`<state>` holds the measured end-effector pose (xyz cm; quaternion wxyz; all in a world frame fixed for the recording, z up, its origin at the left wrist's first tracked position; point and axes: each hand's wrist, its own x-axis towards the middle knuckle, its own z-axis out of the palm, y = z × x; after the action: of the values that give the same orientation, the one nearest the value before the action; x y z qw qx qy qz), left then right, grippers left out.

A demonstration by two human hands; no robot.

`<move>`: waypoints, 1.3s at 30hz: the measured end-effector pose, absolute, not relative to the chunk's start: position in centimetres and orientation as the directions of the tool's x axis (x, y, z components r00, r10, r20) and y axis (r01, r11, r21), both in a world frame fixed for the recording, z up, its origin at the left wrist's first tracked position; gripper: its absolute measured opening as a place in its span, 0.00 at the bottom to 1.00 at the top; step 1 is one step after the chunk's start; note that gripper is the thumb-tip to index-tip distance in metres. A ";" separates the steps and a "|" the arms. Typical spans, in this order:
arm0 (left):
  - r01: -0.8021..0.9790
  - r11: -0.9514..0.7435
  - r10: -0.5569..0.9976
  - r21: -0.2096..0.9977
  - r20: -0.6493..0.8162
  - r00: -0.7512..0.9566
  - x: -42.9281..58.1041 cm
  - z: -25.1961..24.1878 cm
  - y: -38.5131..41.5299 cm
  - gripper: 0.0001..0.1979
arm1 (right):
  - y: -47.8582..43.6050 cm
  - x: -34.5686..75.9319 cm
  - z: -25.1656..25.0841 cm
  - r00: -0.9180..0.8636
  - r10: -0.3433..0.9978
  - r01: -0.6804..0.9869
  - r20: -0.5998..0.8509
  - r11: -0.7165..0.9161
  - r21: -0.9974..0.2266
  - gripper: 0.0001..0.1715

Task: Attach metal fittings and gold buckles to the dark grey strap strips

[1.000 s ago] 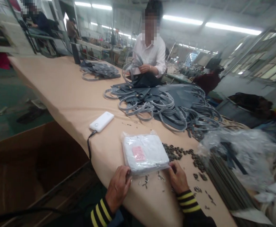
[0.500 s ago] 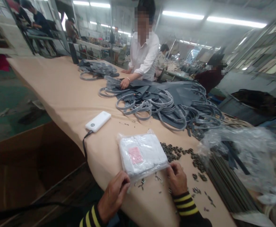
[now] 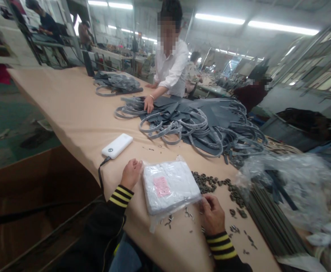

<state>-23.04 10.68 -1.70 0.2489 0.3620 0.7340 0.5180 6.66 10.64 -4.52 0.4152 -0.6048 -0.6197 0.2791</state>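
A clear plastic bag with flat white contents and a pink label lies on the tan-covered table. My left hand is at its upper left corner, fingers curled and closed on the edge of the plastic. At the lower right corner, my right hand pinches the loose plastic between thumb and fingers. Small dark metal pieces are heaped just right of the bag. Tiny loose bits lie scattered below it.
A white power bank with a black cable lies left. Grey straps and panels are piled beyond, where a person in a white shirt reaches in. Dark strips and crumpled plastic are at right. A cardboard box stands below the table's left edge.
My left hand has moved up from the bag's lower left corner to its upper left corner. My right hand stays put. The other person's hand has shifted slightly on the pile.
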 end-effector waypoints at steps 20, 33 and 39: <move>-0.258 0.000 0.796 0.966 -0.157 -0.585 -23.7 -3.9 11.7 0.10 | 11.0 7.6 -6.1 0.168 0.963 0.550 0.209 0.084 -0.831 0.18; -0.381 0.100 0.846 0.919 -0.280 -0.454 -25.0 -1.6 9.9 0.08 | 11.0 5.9 -2.6 0.221 0.913 0.543 0.344 0.177 -0.820 0.15; -0.063 0.274 0.834 0.960 -0.270 -0.481 -25.3 -1.3 10.1 0.16 | 11.8 4.7 -1.8 0.029 0.870 0.561 0.492 0.393 -0.728 0.11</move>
<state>-25.35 10.07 -1.34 0.4225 0.2849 0.6772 0.5308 4.74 11.79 -1.79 0.4861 -0.5272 -0.6786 0.1590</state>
